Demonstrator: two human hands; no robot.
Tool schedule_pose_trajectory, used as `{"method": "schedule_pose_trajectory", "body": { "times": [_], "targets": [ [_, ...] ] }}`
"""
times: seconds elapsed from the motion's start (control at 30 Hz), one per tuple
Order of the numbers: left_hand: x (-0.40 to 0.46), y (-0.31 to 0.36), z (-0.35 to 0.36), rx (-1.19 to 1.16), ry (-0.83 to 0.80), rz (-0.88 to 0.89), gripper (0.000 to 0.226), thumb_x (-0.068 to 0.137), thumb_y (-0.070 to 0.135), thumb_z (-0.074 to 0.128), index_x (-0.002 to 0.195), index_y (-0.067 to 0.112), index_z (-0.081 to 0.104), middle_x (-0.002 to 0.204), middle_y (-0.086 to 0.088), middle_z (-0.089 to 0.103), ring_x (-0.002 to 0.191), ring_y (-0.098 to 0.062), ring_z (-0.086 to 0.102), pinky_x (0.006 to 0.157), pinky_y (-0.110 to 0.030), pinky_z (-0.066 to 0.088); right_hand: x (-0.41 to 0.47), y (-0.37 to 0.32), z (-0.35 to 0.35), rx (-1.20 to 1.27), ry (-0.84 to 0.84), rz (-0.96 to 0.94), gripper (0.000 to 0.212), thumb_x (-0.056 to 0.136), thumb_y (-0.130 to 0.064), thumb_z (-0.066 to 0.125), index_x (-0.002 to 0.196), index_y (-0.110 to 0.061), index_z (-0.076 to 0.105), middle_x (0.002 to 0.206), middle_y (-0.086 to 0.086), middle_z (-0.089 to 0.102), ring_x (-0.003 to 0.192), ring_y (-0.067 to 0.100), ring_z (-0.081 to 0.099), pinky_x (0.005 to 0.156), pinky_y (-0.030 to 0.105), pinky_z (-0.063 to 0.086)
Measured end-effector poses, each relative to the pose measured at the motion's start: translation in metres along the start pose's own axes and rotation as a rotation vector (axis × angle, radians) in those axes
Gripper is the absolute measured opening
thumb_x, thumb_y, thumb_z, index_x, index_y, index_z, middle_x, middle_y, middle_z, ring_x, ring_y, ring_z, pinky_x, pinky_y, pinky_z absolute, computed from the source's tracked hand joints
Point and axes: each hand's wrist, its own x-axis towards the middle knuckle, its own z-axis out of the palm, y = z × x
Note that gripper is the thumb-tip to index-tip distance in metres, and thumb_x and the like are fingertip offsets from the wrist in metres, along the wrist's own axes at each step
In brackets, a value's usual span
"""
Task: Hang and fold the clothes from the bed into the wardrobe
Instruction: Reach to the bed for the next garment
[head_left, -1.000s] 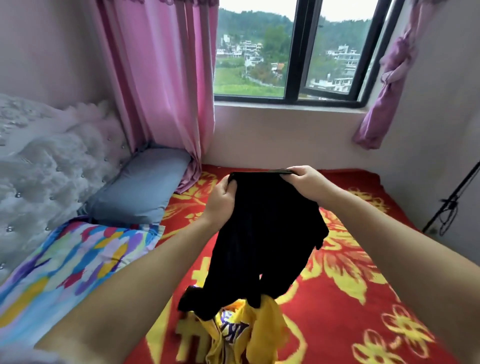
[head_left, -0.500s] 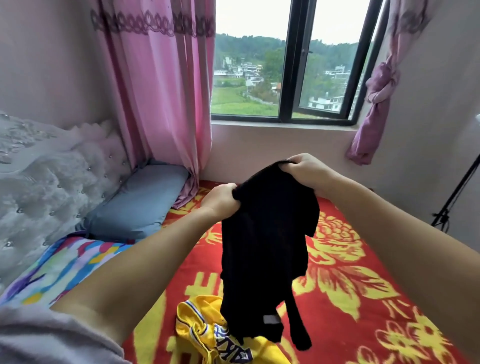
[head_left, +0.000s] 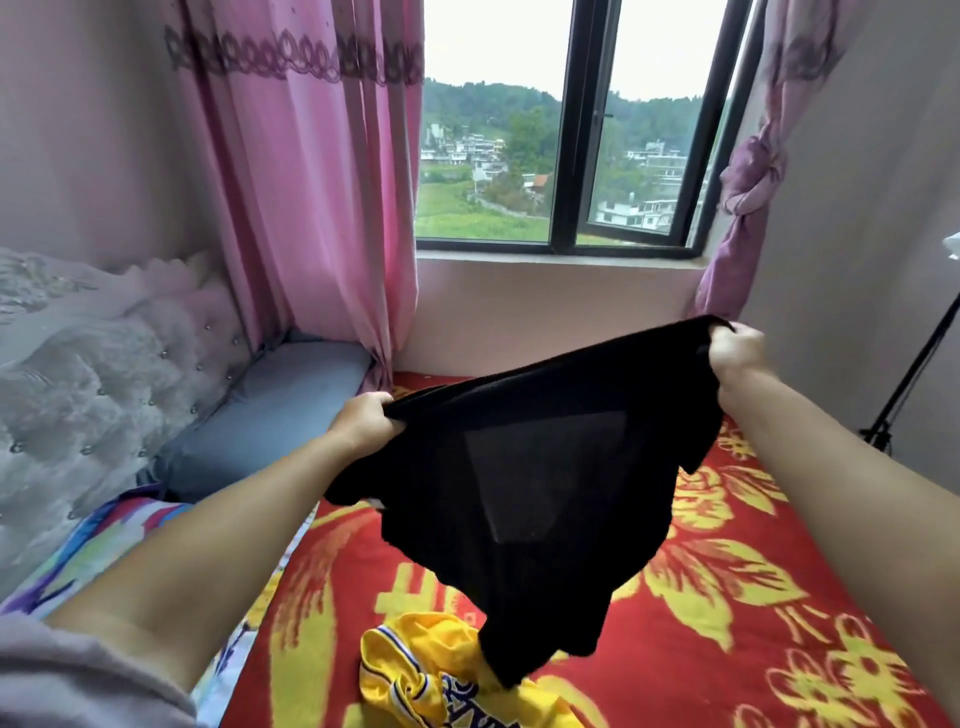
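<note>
Both hands grip black garment: left hand (head_left: 366, 423) low, right hand (head_left: 735, 348) higher, far right. We judge step: spreading for fold. Next: lay flat on red bedspread (head_left: 753, 597), clear of yellow jersey (head_left: 421, 670).

The black garment (head_left: 524, 499) hid part of the yellow jersey (head_left: 441, 675), whose lower portion ran off the bottom edge. Both hands' fingertips were buried in the cloth; the jersey's lettering was unreadable.
</note>
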Motion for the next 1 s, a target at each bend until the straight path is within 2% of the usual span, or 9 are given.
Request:
{"method": "schedule_pose_trajectory", "body": {
  "times": [0.07, 0.17, 0.27, 0.43, 0.6, 0.7, 0.77, 0.87, 1.0],
  "targets": [
    [0.008, 0.004, -0.011, -0.079, -0.01, 0.06, 0.025, 0.082, 0.018, 0.066, 0.064, 0.021, 0.049, 0.064, 0.003, 0.053, 0.069, -0.02, 0.051, 0.057, -0.029, 0.033, 0.007, 0.02, -0.002, 0.003, -0.004, 0.092, 0.022, 0.093, -0.012, 0.047, 0.094, 0.0, 0.065, 0.073, 0.007, 0.051, 0.052, 0.011, 0.044, 0.056, 0.032, 0.036],
    [0.016, 0.016, -0.026, -0.217, -0.039, 0.09, 0.018, 0.08, 0.011, 0.067, 0.071, 0.018, 0.054, 0.067, 0.001, 0.056, 0.066, -0.017, 0.052, 0.059, -0.027, 0.038, 0.012, 0.033, -0.002, -0.031, 0.016, 0.076, 0.024, 0.092, -0.012, 0.046, 0.096, 0.003, 0.064, 0.069, 0.005, 0.047, 0.065, 0.02, 0.041, 0.062, 0.036, 0.033],
    [0.019, 0.027, -0.042, -0.343, -0.152, 0.092, 0.007, 0.079, 0.007, 0.069, 0.082, 0.012, 0.064, 0.073, 0.0, 0.064, 0.067, -0.015, 0.06, 0.062, -0.025, 0.047, 0.015, 0.037, -0.005, -0.112, 0.068, 0.046, 0.023, 0.091, -0.013, 0.044, 0.073, -0.005, 0.056, 0.069, 0.009, 0.047, 0.071, 0.023, 0.041, 0.056, 0.033, 0.03],
    [0.019, 0.053, -0.066, -0.179, -0.129, 0.215, 0.008, 0.081, 0.006, 0.063, 0.081, 0.014, 0.063, 0.074, -0.001, 0.062, 0.069, -0.016, 0.059, 0.063, -0.024, 0.044, 0.015, 0.041, -0.015, -0.205, 0.114, 0.031, 0.027, 0.092, -0.009, 0.044, 0.104, 0.007, 0.062, 0.08, 0.011, 0.049, 0.067, 0.022, 0.042, 0.054, 0.031, 0.03],
    [0.003, 0.105, -0.074, -0.212, -0.228, 0.438, 0.018, 0.081, 0.001, 0.058, 0.08, 0.019, 0.059, 0.074, 0.002, 0.059, 0.069, -0.014, 0.058, 0.066, -0.026, 0.048, -0.027, 0.002, -0.008, -0.465, -0.306, -0.358, 0.018, 0.091, -0.016, 0.057, 0.107, -0.02, 0.066, 0.115, 0.004, 0.065, 0.11, 0.021, 0.058, 0.098, 0.033, 0.043],
    [-0.01, 0.147, -0.063, -0.107, -0.226, 0.638, 0.011, 0.079, 0.004, 0.059, 0.085, 0.014, 0.058, 0.075, 0.004, 0.058, 0.067, -0.009, 0.055, 0.065, -0.026, 0.047, -0.083, -0.043, 0.023, -0.311, -0.889, -0.308, 0.072, 0.08, -0.039, 0.074, 0.139, -0.042, 0.032, 0.129, -0.018, 0.05, 0.118, 0.005, 0.051, 0.095, 0.021, 0.04],
    [-0.018, 0.173, -0.052, -0.004, -0.167, 0.744, 0.02, 0.078, 0.009, 0.062, 0.096, 0.016, 0.059, 0.08, 0.008, 0.059, 0.071, -0.009, 0.055, 0.063, -0.024, 0.044, -0.105, -0.053, 0.05, -0.246, -1.022, -0.304, 0.073, 0.078, -0.027, 0.079, 0.136, -0.036, 0.035, 0.118, -0.014, 0.061, 0.111, 0.008, 0.06, 0.09, 0.02, 0.048],
    [-0.016, 0.185, -0.051, -0.139, -0.082, 0.668, 0.042, 0.08, 0.016, 0.067, 0.119, 0.019, 0.05, 0.093, 0.003, 0.058, 0.082, -0.017, 0.058, 0.065, -0.022, 0.046, -0.11, -0.061, 0.063, -0.12, -0.771, -0.294, 0.01, 0.083, -0.01, 0.071, 0.092, -0.013, 0.068, 0.084, 0.0, 0.07, 0.081, 0.015, 0.068, 0.073, 0.026, 0.054],
    [-0.021, 0.144, -0.041, -0.462, -0.296, 0.325, 0.08, 0.08, 0.059, 0.065, 0.143, 0.024, 0.029, 0.114, 0.004, 0.054, 0.105, -0.013, 0.055, 0.086, -0.026, 0.046, -0.088, -0.067, 0.05, 0.306, -0.543, -0.051, 0.003, 0.087, -0.016, 0.068, 0.09, -0.015, 0.068, 0.087, 0.003, 0.073, 0.079, 0.015, 0.07, 0.07, 0.027, 0.057]
  ]
}}
